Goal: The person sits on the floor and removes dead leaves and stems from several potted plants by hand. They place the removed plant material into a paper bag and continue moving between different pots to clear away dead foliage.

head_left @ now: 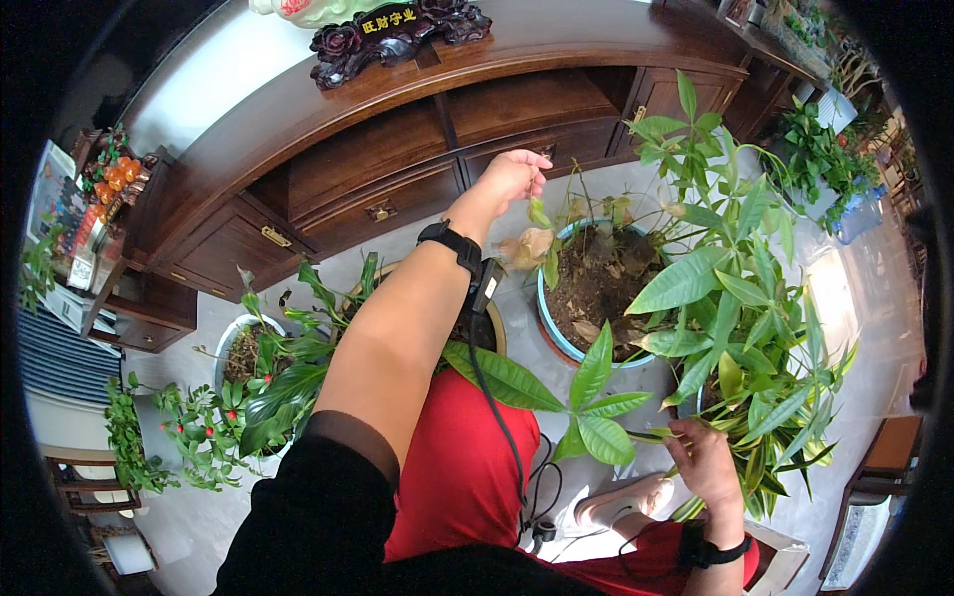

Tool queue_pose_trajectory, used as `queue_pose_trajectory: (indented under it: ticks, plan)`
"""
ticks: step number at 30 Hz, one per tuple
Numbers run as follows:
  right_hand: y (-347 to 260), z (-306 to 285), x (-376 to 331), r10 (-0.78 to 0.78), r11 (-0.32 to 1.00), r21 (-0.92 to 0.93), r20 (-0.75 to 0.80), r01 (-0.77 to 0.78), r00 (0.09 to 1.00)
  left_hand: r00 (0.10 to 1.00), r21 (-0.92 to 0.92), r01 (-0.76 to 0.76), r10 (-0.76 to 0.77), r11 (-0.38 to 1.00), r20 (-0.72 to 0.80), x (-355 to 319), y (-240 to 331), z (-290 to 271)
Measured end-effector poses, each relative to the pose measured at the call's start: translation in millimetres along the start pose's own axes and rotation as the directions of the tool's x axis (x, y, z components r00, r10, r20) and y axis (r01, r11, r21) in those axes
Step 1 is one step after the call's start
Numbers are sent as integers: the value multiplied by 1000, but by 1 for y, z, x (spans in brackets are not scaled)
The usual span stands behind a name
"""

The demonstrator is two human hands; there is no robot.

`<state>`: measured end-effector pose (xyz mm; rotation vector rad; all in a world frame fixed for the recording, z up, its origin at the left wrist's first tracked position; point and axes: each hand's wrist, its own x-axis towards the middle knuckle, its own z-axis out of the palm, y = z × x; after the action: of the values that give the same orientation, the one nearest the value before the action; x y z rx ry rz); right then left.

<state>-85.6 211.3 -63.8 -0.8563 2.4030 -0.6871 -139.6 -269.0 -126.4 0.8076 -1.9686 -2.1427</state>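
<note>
Leaves, withered and tan (530, 245), are hanging at the near rim of the blue-rimmed pot (546, 316), just below the left hand (514, 177). That hand is reaching out over the pot with its fingers (538, 171) drawn together and curled downward, pinching at a thin stem tip above the small green leaf (539, 213); whether they are actually gripping it is too small to tell. The withered leaves are lying just under and slightly toward the wrist side of those fingers, apart from them. Dry brown soil and more dead leaves are filling the pot. A black wristband (452, 244) is sitting on the left wrist, with a black cable (494, 397) trailing down from it over the red clothing.

Lower right, the right hand (704, 459) is closing its fingers (686, 429) around a thin green stalk of the tall leafy plant (740, 298), whose broad leaves are spreading over the right side of the pot. Left of the forearm, a white pot (231, 343) and a small red-berried plant (199, 422) are standing on the pale floor in front of the dark wooden cabinet (397, 149).
</note>
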Motion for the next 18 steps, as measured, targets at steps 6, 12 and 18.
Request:
queue_pose_trajectory:
  ticks: [6,12,18]
  plan:
    - [5,0,-3,-48,998,-42,-5,47,999,987,228,-160,154,960,43,-1,2,24]
    - [6,0,-5,-63,997,-39,-6,62,998,976,639,-184,214,747,31,0,13,39]
    - [-1,-3,-7,2,1000,-10,11,-2,1000,961,553,-237,276,799,12,-5,12,36]
